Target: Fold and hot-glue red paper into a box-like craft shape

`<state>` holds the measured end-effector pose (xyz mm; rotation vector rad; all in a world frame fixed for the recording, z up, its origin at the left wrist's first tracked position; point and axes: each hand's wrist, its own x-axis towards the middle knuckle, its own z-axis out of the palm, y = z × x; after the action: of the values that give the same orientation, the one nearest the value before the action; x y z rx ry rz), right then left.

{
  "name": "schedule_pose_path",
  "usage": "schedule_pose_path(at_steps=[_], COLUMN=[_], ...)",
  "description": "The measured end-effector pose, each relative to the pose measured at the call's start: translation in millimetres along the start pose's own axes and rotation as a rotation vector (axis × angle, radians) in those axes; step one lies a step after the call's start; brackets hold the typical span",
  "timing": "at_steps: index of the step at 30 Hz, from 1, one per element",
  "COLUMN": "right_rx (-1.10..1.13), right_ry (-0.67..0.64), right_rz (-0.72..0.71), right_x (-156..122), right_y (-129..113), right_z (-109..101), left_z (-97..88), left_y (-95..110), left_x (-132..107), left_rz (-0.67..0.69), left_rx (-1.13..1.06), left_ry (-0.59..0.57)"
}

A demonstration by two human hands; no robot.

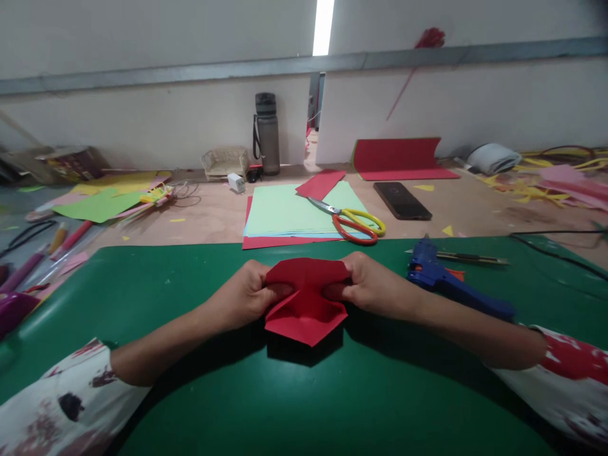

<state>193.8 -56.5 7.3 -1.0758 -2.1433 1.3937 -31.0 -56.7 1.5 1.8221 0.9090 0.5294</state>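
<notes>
A folded piece of red paper (306, 303) is held just above the green cutting mat (294, 392) at its middle. My left hand (244, 294) pinches its left side, fingers closed on the paper. My right hand (368, 285) pinches its right side the same way. The paper's lower flaps hang down toward me and cast a shadow on the mat. Both forearms stretch in from the near corners.
A blue glue gun (449, 282) lies right of my right hand, a craft knife (468, 257) behind it. Beyond the mat lie a paper stack (285, 212), scissors (354, 223), a phone (401, 200), a water bottle (267, 133), a basket (225, 162) and scraps.
</notes>
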Motion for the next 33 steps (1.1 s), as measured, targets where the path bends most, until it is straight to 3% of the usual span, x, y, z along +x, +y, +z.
schedule_pose_path(at_steps=[6, 10, 18, 23, 26, 30, 33], right_rx=[-0.252, -0.164, 0.07, 0.201, 0.176, 0.117, -0.063], right_ry=[0.101, 0.061, 0.257, 0.121, 0.047, 0.097, 0.139], right_rz=[-0.051, -0.058, -0.047, 0.144, 0.148, 0.137, 0.096], right_x=[-5, -4, -6, -9, -12, -13, -14], right_y=[-4, 3, 1, 8, 12, 14, 15], right_z=[0, -1, 0, -4, -8, -11, -13], left_z=[-3.3, -6.5, -10.0, -8.0, -7.2, -5.2, -4.1], left_y=[-4, -7, -5, -10, -9, -4, -2], left_x=[2, 3, -2, -1, -1, -1, 1], left_rz=[0.026, 0.016, -0.066, -0.064, -0.07, -0.055, -0.011], left_rx=[0.11, 0.107, 0.105, 0.015, 0.011, 0.052, 0.126], left_ry=[-0.019, -0.071, -0.145, -0.071, -0.088, -0.104, -0.033])
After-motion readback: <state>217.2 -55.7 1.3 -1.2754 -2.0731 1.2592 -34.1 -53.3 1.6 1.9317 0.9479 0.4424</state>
